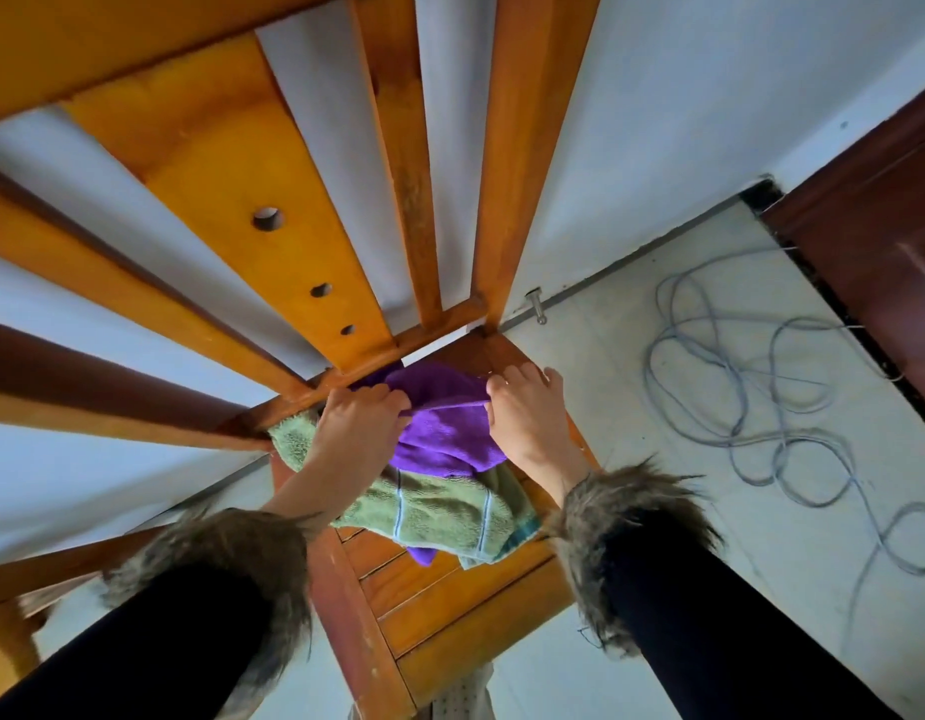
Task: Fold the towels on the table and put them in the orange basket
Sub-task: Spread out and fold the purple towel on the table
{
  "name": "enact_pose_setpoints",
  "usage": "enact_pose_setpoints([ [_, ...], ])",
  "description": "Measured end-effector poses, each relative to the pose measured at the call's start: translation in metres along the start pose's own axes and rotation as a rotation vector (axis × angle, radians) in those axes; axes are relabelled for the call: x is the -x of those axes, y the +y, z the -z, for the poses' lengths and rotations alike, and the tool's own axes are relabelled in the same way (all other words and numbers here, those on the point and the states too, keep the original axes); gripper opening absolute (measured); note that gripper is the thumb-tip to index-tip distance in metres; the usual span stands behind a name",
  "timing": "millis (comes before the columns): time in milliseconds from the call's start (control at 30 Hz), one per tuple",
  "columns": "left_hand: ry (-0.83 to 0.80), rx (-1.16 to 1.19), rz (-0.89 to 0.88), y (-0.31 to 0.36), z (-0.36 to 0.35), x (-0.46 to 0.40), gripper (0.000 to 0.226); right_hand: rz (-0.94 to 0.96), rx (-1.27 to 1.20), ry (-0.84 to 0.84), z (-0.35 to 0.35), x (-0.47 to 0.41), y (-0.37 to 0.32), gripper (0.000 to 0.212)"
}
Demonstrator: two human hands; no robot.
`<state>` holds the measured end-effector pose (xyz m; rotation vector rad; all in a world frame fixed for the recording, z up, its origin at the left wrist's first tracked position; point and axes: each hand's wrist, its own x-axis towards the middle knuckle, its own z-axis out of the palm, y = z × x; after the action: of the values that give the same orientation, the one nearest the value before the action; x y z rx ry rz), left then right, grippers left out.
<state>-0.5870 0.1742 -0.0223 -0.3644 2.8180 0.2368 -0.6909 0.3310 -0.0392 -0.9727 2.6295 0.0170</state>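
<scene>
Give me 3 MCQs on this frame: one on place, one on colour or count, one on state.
1. Where does the purple towel lie?
A. on the green towel
B. on the floor beside the cable
C. draped over the door

2. How many towels show on the wooden table?
A. one
B. two
C. four

3. What are the left hand and the right hand doing?
A. both hang idle, away from the cloth
B. only the right one touches cloth
C. both grip the purple towel's far edge

Key: 1 A, the purple cloth overlaps the green one from above. 2 B, only one purple and one green show. 3 C, fingers of both hands curl over that edge.
</scene>
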Motion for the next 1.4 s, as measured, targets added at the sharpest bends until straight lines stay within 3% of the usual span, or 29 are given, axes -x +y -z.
enact_pose_setpoints([
  [100,0.159,0.262,-0.026,0.001,0.029,0.011,0.022,0.015,-0.050,0.048,0.011,0.006,0.007,0.025],
  [233,0.240,0.452,-0.031,0.002,0.073,0.029,0.015,0.034,-0.273,0.179,0.050,0.022,0.003,0.027],
  [400,0.123,0.484,0.013,0.005,0.130,0.064,0.016,0.087,-0.555,0.214,0.122,0.063,-0.013,0.020],
  [567,0.182,0.476,0.002,0.005,0.201,0.102,0.017,0.150,-0.607,0.282,0.200,0.096,-0.024,0.016],
  [900,0.644,0.655,-0.047,0.026,0.337,0.187,0.004,0.391,-0.582,0.441,0.348,0.148,-0.052,0.015],
  [1067,0.840,0.526,-0.002,0.038,0.405,0.248,0.008,0.540,-0.598,0.386,0.404,0.173,-0.072,0.019],
  [1300,1.177,0.570,0.281,0.033,0.442,0.363,0.012,0.702,-0.624,0.414,0.457,0.206,-0.129,0.015],
  [1400,1.233,0.523,0.439,0.020,0.440,0.422,0.010,0.779,-0.616,0.385,0.470,0.224,-0.176,0.014],
])
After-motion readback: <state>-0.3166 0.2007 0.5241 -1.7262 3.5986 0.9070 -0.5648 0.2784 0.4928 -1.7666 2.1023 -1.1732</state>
